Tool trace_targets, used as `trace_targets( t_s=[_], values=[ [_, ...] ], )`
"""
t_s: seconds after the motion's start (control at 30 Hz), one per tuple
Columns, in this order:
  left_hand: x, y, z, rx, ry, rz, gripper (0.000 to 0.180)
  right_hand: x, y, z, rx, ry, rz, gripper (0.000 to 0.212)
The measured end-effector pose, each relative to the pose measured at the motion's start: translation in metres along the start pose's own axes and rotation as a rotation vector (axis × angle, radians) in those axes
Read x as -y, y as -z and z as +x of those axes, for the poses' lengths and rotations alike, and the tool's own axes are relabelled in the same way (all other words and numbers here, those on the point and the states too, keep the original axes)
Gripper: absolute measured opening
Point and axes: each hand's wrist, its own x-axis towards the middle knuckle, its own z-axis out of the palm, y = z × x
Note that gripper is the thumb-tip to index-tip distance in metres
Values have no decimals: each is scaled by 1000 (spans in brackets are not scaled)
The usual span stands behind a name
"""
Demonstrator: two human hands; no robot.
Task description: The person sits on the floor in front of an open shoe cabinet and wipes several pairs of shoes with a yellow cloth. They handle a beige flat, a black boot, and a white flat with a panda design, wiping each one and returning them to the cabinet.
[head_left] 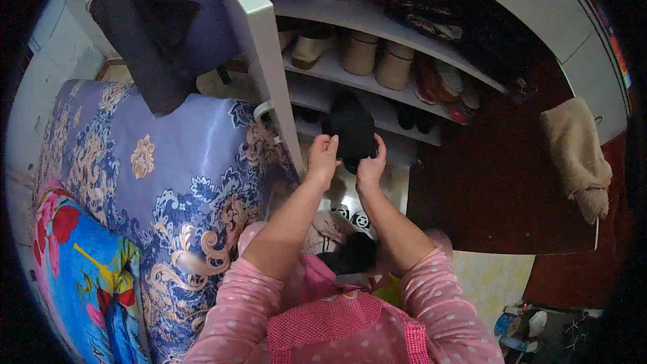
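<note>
A bed (168, 162) draped in a purple floral sheet is filling the left half of the frame, with a bright blue and red blanket (81, 276) lying across its lower left corner. At upper left, a dark garment (155, 34) is hanging over the bed. A white shoe rack (377, 87) is spreading across the upper centre, its shelves bending with the lens; tan boots (377, 57) are standing on the middle shelf, red and pale shoes are sitting just to their right, and dark footwear is showing on the shelf below. A dark brown door (499, 182) is taking up the right of the frame, and a beige towel (576, 155) is hanging on it at the right edge.

A person in pink dotted sleeves is reaching up from the bottom edge toward the middle of the frame. The left hand (323, 158) and right hand (372, 168) are gripping a black shoe (352, 131) between them, in front of the rack's lower shelves just above centre. The fingers of both hands are curling closed around the shoe's lower end, the left from the left side and the right from the right. A second dark item (350, 256) is lying near the person's lap at lower centre; what it is cannot be told.
</note>
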Motion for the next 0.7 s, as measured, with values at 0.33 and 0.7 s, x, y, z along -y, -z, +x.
trace_targets(
  t_s=[0.33, 0.7],
  values=[
    [-15, -36, 19, -243, -616, 729, 71, 23, -36, 18, -28, -63, -43, 62],
    [2, -25, 80, -40, -339, 787, 73, 6, -54, 55, 125, 10, -410, 96]
  ],
)
